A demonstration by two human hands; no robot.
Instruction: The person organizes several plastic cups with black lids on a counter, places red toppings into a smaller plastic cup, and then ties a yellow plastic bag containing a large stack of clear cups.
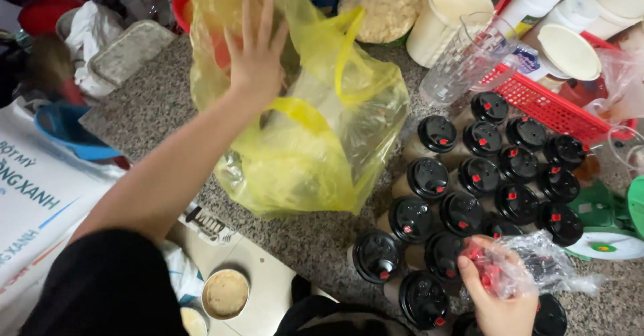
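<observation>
Speckled stone counter (154, 108), packed from edge to edge.

At the centre sits a yellow plastic bag (315, 141), slumped open on the granite. Swing to four o'clock and there's a tight cluster of cups with black lids (463, 181), each with a small red plug, standing shoulder to shoulder in rows. At two o'clock, a red plastic basket (550, 104) rests on the counter, with a clear ribbed pitcher (466, 57) just beside it. Up at twelve to one o'clock, a cream tub (446, 17) stands beside a bag of pale grains (386, 7). Over at ten o'clock lies a grey tray (127, 51).
</observation>
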